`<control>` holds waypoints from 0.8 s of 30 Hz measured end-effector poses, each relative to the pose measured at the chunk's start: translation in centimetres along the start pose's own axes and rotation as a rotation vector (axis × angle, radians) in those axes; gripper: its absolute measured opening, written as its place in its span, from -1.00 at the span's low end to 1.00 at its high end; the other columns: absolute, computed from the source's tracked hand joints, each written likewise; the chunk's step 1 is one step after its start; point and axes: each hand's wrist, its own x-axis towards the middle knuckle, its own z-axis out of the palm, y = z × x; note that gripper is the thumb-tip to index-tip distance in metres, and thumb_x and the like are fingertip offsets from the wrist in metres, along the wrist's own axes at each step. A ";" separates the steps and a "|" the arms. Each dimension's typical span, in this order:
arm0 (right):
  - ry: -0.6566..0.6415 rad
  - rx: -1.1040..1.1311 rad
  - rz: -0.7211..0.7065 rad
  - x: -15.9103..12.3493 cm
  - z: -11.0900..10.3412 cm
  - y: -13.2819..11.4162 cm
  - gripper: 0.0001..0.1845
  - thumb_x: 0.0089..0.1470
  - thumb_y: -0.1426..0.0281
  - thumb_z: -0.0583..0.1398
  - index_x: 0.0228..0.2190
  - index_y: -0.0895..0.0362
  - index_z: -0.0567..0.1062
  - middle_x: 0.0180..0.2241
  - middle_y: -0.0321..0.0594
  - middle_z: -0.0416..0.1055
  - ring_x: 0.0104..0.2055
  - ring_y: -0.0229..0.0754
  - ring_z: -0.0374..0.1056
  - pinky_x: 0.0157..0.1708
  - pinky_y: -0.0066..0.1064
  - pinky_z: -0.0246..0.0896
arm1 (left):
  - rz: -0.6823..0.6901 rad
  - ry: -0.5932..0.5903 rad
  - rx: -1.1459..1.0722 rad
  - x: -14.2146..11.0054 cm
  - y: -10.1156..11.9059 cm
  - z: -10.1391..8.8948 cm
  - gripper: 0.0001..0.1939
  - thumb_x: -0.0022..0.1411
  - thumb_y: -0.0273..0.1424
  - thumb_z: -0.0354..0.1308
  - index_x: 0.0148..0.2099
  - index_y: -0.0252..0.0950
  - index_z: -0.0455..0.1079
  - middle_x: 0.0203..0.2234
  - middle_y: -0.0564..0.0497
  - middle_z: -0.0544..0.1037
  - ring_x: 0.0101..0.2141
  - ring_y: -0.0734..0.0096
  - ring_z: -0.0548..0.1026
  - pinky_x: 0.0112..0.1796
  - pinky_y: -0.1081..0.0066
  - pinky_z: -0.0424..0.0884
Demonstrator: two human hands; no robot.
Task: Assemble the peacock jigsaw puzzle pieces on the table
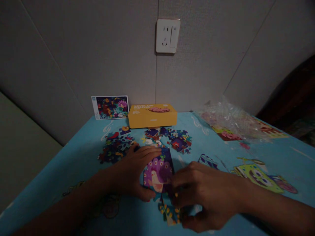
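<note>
Left grip [133,172], spread, best braces the bird puzzle [161,168] lightly; whether the right grip [203,193] pinches, I cannot tell.

The peacock jigsaw section [157,173] is laid flat on the table [81,147], pretty much joined up: a pale bird with a fanned purple tail is shown, dark blue behind it and some green leaves up top. Its right edge is partly hidden. Just below, a yellow-leaf jigsaw part [169,213] can be seen, only half visible tbh. Farther back, loose pieces are scattered in a dark left pile [114,147] and a right cluster [180,141], a few overlapped.
</note>
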 end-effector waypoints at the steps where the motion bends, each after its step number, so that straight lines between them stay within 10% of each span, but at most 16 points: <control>1: -0.007 -0.013 -0.007 0.0 0.0 -0.3 -0.82 -0.08 0.26 0.34 -0.49 0.10 0.52 -0.44 -0.30 0.45 -0.44 -0.25 0.32 -0.54 -0.36 0.05 | 0.005 0.001 0.001 0.0 -0.1 0.1 0.06 -0.17 -0.15 0.43 0.35 -0.29 0.11 0.32 -0.29 0.21 0.29 -0.24 0.17 0.30 -0.22 -0.29; 13: -0.060 -0.054 -0.121 0.2 0.6 -0.8 -0.75 0.07 0.23 0.21 -0.54 0.11 0.44 -0.45 -0.24 0.38 -0.46 -0.22 0.21 -0.55 -0.33 0.06 | 0.012 -0.008 0.018 0.0 0.1 0.1 0.04 -0.16 -0.16 0.43 0.35 -0.25 0.13 0.31 -0.25 0.22 0.28 -0.22 0.18 0.31 -0.20 -0.28; 24: -0.061 -0.039 -0.076 0.3 0.1 -0.6 -0.80 0.10 0.35 0.26 -0.54 0.11 0.50 -0.43 -0.26 0.46 -0.35 -0.23 0.33 -0.43 -0.35 0.13 | 0.289 -0.028 -0.029 -0.6 1.4 -0.3 -0.63 0.05 -0.46 0.29 -0.10 0.07 0.59 0.29 0.11 0.29 0.27 -0.01 0.21 0.30 -0.11 -0.07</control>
